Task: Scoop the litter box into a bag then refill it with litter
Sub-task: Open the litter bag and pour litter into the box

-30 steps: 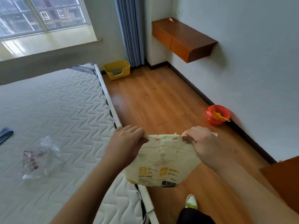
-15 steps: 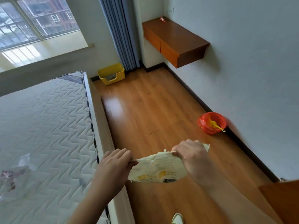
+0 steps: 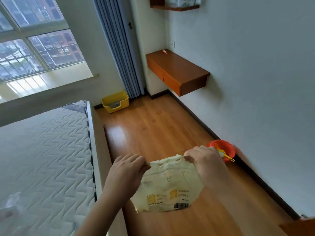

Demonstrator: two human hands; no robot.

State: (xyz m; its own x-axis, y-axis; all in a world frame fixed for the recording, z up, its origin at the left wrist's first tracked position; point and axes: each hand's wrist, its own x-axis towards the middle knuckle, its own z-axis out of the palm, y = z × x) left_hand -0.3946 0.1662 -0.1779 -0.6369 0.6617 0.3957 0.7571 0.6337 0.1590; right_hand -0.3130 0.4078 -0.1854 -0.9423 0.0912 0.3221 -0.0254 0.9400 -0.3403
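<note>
A pale yellow plastic bag (image 3: 167, 188) with printed labels hangs in front of me over the wooden floor. My left hand (image 3: 127, 169) pinches its top edge on the left, and my right hand (image 3: 205, 161) pinches the top edge on the right, stretching it between them. The yellow litter box (image 3: 115, 101) stands far off on the floor by the curtain, below the window. An orange bin (image 3: 225, 149) lined with a red bag sits against the right wall, with a yellow scoop (image 3: 225, 155) inside it, partly hidden by my right hand.
A bare quilted mattress (image 3: 42, 155) fills the left side, its edge running beside my left arm. A wall-mounted wooden drawer shelf (image 3: 177, 72) juts from the right wall. Blue curtains (image 3: 119, 48) hang in the corner. Wooden floor (image 3: 153, 126) runs from me toward the litter box.
The view has tilted up and turned toward the far corner. The bag hangs lower and more spread out between my hands than half a second ago. The orange bin now sits right behind my right hand.
</note>
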